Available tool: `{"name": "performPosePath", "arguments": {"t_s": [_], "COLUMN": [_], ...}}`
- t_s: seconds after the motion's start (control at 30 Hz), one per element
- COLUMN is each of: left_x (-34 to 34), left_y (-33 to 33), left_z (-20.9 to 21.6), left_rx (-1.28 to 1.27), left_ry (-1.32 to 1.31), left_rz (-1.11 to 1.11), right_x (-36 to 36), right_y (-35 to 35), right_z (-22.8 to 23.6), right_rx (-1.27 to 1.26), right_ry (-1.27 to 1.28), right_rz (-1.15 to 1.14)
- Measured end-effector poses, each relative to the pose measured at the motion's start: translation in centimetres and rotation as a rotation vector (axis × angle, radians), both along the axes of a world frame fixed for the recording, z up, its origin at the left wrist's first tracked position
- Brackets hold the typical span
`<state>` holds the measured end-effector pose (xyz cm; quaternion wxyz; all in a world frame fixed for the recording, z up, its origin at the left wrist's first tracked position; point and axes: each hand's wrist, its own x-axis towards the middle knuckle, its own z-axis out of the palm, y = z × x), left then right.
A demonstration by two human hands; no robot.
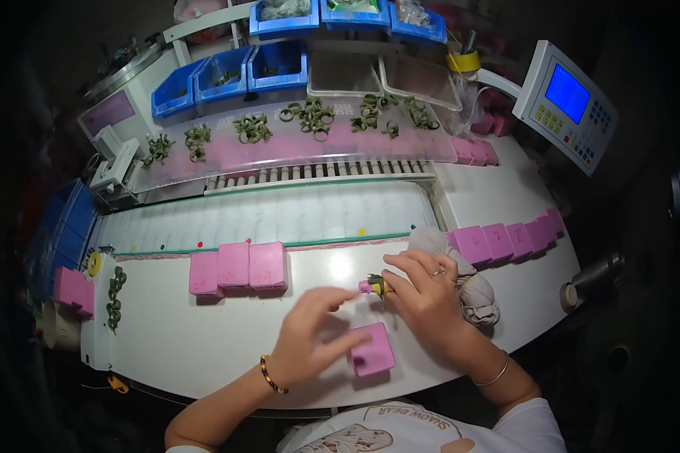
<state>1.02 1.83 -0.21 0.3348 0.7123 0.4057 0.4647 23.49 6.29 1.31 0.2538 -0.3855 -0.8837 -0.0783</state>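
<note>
A pink block (381, 358) lies nearest, while our right hand (429, 303) pinches a stick (374, 288) pointing left at our left hand (308, 329), its grip unclear.

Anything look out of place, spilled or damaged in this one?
No obvious spill or damage. One mild oddity: what looks like grey cloth lies bunched beside the right hand, near the orderly row of pink blocks, looking untidy by comparison.

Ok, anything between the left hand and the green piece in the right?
Nothing visible. The left hand is close to the green piece in the right hand; blur hides any contact. The nearest pink block lies off that line.
</note>
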Motion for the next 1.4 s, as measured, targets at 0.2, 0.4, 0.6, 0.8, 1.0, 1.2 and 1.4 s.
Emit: {"name": "performPosePath", "arguments": {"t_s": [0.2, 0.4, 0.6, 0.8, 1.0, 1.2, 1.4], "left_x": [0.2, 0.2, 0.1, 0.3, 0.0, -0.9, -0.2], "left_y": [2.0, 2.2, 2.0, 1.6, 1.6, 2.1, 1.8], "left_z": [0.6, 0.1, -0.1, 0.0, 0.1, 1.4, 1.8], "left_rx": [-0.248, -0.194, -0.056, -0.044, -0.354, -0.801, -0.775], "left_ry": [-0.180, -0.355, -0.410, -0.440, -0.731, -0.990, -0.539], "left_rz": [-0.098, -0.145, -0.125, -0.136, -0.087, -0.288, -0.350], "right_x": [-1.1, -1.1, -1.7, -1.7, -1.9, -2.0, -2.2], "right_y": [-2.2, -2.2, -2.8, -2.8, -2.8, -2.7, -3.0], "right_z": [2.3, 2.5, 1.7, 0.6, -0.1, 1.1, 2.3], "right_rx": [0.260, 0.000, -1.015, -1.218, -1.311, -0.913, -0.594], "right_ry": [0.016, 0.239, 1.038, 1.274, 1.640, 1.186, 0.744], "right_rz": [0.003, 0.015, 0.118, 0.123, 0.139, 0.022, 0.113]}}
